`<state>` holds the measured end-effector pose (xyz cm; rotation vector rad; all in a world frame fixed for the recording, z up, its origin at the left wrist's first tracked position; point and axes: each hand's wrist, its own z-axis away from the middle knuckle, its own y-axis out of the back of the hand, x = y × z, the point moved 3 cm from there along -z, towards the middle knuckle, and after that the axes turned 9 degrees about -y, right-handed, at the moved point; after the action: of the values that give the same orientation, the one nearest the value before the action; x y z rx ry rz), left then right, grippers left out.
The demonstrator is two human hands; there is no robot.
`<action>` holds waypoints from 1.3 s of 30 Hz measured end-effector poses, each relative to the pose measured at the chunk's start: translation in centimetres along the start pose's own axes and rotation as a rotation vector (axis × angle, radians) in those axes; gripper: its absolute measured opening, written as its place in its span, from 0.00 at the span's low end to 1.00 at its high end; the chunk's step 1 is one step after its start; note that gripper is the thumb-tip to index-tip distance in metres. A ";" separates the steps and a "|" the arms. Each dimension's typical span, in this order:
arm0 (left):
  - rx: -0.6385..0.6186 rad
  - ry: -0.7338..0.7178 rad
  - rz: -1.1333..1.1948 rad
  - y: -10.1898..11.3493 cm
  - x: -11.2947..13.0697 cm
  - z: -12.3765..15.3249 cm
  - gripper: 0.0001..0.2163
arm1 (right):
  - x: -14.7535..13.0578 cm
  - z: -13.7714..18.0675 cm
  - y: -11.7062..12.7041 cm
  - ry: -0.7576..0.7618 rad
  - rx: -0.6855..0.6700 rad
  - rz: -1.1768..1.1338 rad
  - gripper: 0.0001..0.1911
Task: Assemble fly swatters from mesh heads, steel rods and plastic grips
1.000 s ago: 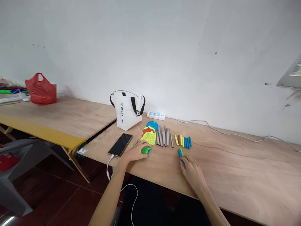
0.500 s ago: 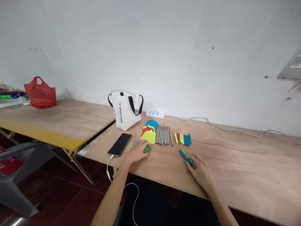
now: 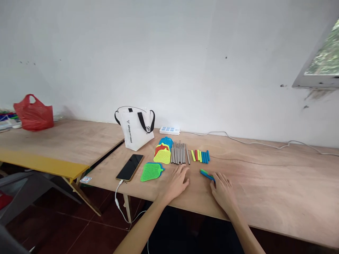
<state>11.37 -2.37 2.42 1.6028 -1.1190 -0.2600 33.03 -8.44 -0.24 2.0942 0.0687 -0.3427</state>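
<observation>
Release noted: my left hand (image 3: 176, 181), fingers wide, has quit green plastic mesh paddle (image 3: 151, 171); right hand (image 3: 224, 190) covers blue-and-green plastic sticks (image 3: 206, 174), grip unclear.

**Entry: person, seen from the head camera**

- 1 left hand (image 3: 176, 181), bare. Slim fingers, lying past the near edge of the table (image 3: 265, 197).
- 1 right hand (image 3: 224, 190), bare. Same slender build, also past the table's near edge.
- 1 left forearm (image 3: 143, 229), bare along all its visible length, thin and straight. It crosses the table's near edge.
- 1 right forearm (image 3: 243, 229), bare likewise and of matching build. It crosses the same edge.
- 1 dark garment (image 3: 185, 229), near black, below the table's near edge between the 2 forearms. Its cut and kind cannot be told.
</observation>
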 end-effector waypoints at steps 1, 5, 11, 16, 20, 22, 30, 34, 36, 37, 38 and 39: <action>-0.001 0.012 -0.041 -0.4 -0.1 -0.5 0.22 | -0.1 0.0 0.0 0.000 -0.006 0.005 0.16; -0.050 0.039 -0.306 -1.4 -0.3 -3.3 0.25 | -0.3 0.0 0.1 -0.003 -0.031 0.027 0.16; -0.147 0.037 -0.502 -2.8 -0.5 -5.9 0.27 | -0.4 -0.1 0.0 0.004 -0.021 0.059 0.15; -0.154 0.007 -0.499 -3.6 -0.3 -5.2 0.27 | -0.3 -0.1 -0.1 0.017 -0.025 0.055 0.15; -0.152 0.005 -0.401 -4.0 0.0 -4.9 0.27 | -0.3 -0.1 -0.1 0.029 -0.016 0.046 0.15; -0.156 0.003 -0.340 -4.0 0.2 -4.9 0.28 | -0.3 -0.1 -0.1 0.038 -0.021 0.036 0.16; -0.150 -0.014 -0.174 -3.9 1.7 -3.3 0.30 | -0.2 0.0 0.0 0.031 -0.029 0.006 0.17; -0.161 0.025 -0.168 -3.6 1.6 -3.7 0.29 | -0.2 0.0 0.0 0.022 -0.044 0.006 0.16; -0.157 0.046 -0.168 -3.4 1.3 -4.0 0.29 | -0.2 0.0 0.0 0.018 -0.048 0.009 0.16; -0.151 0.052 -0.170 -3.4 1.2 -4.1 0.28 | -0.2 0.0 0.0 0.018 -0.045 0.012 0.16; -0.146 0.060 -0.171 -3.3 1.1 -4.1 0.28 | -0.2 0.0 0.0 0.020 -0.041 0.015 0.16; -0.144 0.070 -0.171 -3.3 1.0 -4.1 0.28 | -0.2 0.0 0.0 0.022 -0.035 0.019 0.17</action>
<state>16.36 -0.71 1.54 1.5683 -0.8905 -0.3857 32.84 -8.44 -0.22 2.0626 0.0679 -0.3047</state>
